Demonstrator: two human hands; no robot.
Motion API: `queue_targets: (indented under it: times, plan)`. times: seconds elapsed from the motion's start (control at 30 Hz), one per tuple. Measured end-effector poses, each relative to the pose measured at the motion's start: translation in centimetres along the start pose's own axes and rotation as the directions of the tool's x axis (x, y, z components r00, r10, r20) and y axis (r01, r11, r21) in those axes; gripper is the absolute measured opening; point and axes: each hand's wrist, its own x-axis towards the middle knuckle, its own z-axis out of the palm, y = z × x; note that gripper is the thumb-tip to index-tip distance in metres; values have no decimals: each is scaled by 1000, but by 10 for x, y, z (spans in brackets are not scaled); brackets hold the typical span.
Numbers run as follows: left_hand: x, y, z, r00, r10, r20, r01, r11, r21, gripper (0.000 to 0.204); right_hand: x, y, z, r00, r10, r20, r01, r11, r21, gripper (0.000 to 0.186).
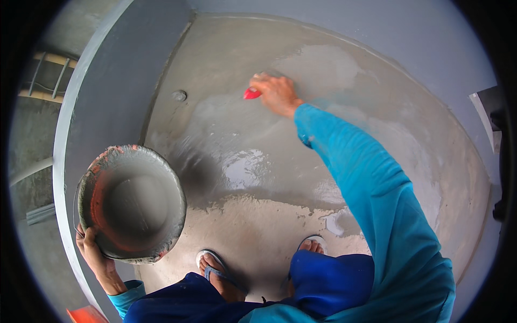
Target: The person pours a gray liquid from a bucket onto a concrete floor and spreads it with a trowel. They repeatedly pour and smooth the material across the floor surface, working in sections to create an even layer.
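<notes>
My left hand (pixel 94 250) grips the lower left rim of a round, cement-crusted bucket (pixel 172 194) at the lower left, which holds smooth grey slurry. My right hand (pixel 274 94) is stretched out over the upper middle of the floor, closed on a red-handled tool (pixel 252 93) whose working end is hidden beneath it. Wet grey coating (pixel 226 140) covers much of the floor around that hand, with glossy patches. A small round grey lump (pixel 179 96) sits on the floor left of the right hand.
Grey low walls (pixel 113 81) border the floor at left, back and right. Beyond the left one are a lower concrete surface with bars (pixel 48 75) and an orange object (pixel 86 315). My sandalled feet (pixel 215 269) stand on paler, rougher floor (pixel 258 231). A dark object (pixel 490 107) is at the right edge.
</notes>
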Motion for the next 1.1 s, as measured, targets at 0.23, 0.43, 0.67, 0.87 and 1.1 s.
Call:
queue_targets:
  times: [0.23, 0.43, 0.67, 0.87, 1.1]
  plan:
    - [-12, -1, -6, 998, 9, -56, -6, 998, 58, 14, 38, -110, 42, 982, 71, 174, -171, 721, 671, 27]
    - [-8, -2, 10, 998, 59, -31, -57, 996, 62, 11, 57, 103, -42, 818, 558, -140, -486, 800, 353, 15]
    - [-8, -9, 0, 997, 61, -57, -49, 980, 191, 13, 23, 35, -4, 999, -31, -10, 30, 998, -54, 24]
    - [-31, 7, -20, 976, 0, -218, 67, 952, 300, 18, -24, -126, 29, 953, -213, 216, 47, 807, 589, 5]
    - [2, -16, -12, 998, 59, -24, -56, 993, 107, 19, -54, 80, -77, 786, 619, -12, -507, 654, 561, 16]
